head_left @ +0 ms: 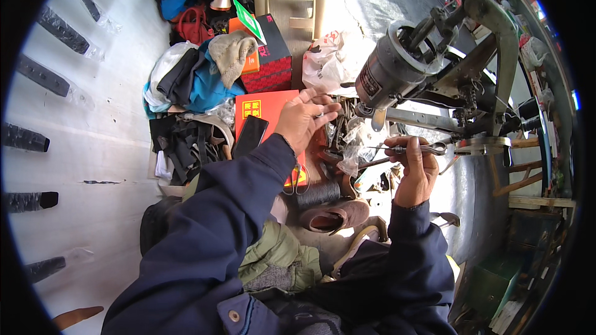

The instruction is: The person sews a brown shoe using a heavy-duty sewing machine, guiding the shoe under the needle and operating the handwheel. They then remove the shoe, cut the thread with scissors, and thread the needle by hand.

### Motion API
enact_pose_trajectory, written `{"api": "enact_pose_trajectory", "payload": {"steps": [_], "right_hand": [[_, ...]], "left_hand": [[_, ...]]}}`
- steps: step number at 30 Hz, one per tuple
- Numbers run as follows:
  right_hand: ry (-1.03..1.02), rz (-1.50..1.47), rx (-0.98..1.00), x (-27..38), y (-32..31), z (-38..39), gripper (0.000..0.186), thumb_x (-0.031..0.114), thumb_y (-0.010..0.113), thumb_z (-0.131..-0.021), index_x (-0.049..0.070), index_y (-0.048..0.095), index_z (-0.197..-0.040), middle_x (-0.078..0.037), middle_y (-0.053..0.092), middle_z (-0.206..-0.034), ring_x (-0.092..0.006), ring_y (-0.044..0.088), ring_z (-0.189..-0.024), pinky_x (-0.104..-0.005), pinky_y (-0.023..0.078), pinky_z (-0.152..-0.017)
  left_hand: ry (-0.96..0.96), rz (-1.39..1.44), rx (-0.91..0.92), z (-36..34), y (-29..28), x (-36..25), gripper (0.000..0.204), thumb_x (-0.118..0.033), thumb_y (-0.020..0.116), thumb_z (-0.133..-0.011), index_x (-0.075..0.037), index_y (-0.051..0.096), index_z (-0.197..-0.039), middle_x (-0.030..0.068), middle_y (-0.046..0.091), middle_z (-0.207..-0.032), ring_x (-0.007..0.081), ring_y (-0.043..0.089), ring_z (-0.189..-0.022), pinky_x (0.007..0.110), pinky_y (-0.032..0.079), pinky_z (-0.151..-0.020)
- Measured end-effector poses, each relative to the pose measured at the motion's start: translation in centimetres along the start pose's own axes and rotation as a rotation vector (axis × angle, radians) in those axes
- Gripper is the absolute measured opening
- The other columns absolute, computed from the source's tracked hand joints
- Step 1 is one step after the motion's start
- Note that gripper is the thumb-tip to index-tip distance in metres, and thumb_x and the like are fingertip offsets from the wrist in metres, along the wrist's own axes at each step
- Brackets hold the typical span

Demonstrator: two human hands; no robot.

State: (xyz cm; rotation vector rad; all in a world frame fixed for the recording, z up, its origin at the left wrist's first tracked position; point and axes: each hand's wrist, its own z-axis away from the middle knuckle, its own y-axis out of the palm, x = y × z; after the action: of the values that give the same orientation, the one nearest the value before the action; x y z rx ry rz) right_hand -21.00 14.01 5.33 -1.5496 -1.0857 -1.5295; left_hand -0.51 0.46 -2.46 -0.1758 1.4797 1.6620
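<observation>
My left hand is raised over the right edge of a red box, its fingers stretched and apart; I see nothing held in it. To the right, my right hand is closed around a slim metal tool with a rounded loop at one end and a thin point toward my left hand. The tool's exact kind is unclear. A black phone lies on the red box, and scissors rest by its near edge. Below my hands are a black thread spool and a brown shoe.
A heavy dark sewing machine stands at the far right, its arm reaching near my right hand. Piled clothes, a black-and-red box and a white plastic bag lie farther back. A beige plastic chair stands behind.
</observation>
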Motion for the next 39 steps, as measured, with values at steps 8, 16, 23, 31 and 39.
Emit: {"api": "enact_pose_trajectory", "payload": {"steps": [8,16,23,31,39], "right_hand": [[0.160,0.015,0.095,0.0,-1.9,2.4,0.033,0.028,0.057,-0.110,-0.002,0.069,-0.105,-0.012,0.076,-0.096,-0.0137,0.069,-0.083,-0.0275,0.051,-0.074],[0.239,-0.035,0.187,0.0,-3.5,4.2,0.033,0.028,0.056,-0.109,-0.002,0.068,-0.104,-0.010,0.074,-0.098,-0.0172,0.070,-0.089,-0.0307,0.054,-0.083],[0.288,-0.032,0.168,-0.7,-4.9,4.8,0.032,0.028,0.059,-0.109,-0.003,0.068,-0.104,-0.010,0.074,-0.097,-0.0167,0.070,-0.090,-0.0310,0.055,-0.082],[0.390,0.233,0.103,-5.1,-8.0,5.6,0.033,0.025,0.059,-0.107,-0.004,0.067,-0.094,-0.008,0.071,-0.079,-0.0131,0.066,-0.071,-0.0293,0.052,-0.067],[0.308,0.636,0.189,-11.3,-12.6,7.4,0.031,0.024,0.061,-0.101,-0.004,0.069,-0.090,-0.019,0.066,-0.069,-0.0300,0.065,-0.065,-0.0414,0.050,-0.065]], "left_hand": [[-0.070,-0.428,-0.417,-2.6,-10.9,1.7,0.051,0.013,0.040,-0.090,0.007,0.051,-0.140,0.0097,0.060,-0.104,0.0292,0.071,-0.102,0.043,0.059,-0.098],[-0.046,-0.708,-0.623,-4.7,-16.5,5.0,0.045,0.005,0.046,-0.096,0.002,0.062,-0.137,0.0080,0.067,-0.103,0.0202,0.070,-0.096,0.033,0.055,-0.087],[-0.011,-0.915,-0.618,-5.8,-19.1,5.0,0.041,-0.002,0.047,-0.102,-0.005,0.061,-0.140,0.0045,0.066,-0.108,0.0184,0.066,-0.108,0.034,0.047,-0.096],[0.160,-0.549,-0.537,-5.8,-12.8,2.6,0.044,0.004,0.039,-0.099,0.001,0.055,-0.140,0.0073,0.065,-0.095,0.0210,0.069,-0.088,0.037,0.058,-0.084],[-0.083,-0.556,-0.466,-5.7,-10.1,3.3,0.039,0.001,0.034,-0.098,-0.002,0.058,-0.129,0.0047,0.057,-0.083,0.0188,0.063,-0.071,0.041,0.059,-0.062]]}}
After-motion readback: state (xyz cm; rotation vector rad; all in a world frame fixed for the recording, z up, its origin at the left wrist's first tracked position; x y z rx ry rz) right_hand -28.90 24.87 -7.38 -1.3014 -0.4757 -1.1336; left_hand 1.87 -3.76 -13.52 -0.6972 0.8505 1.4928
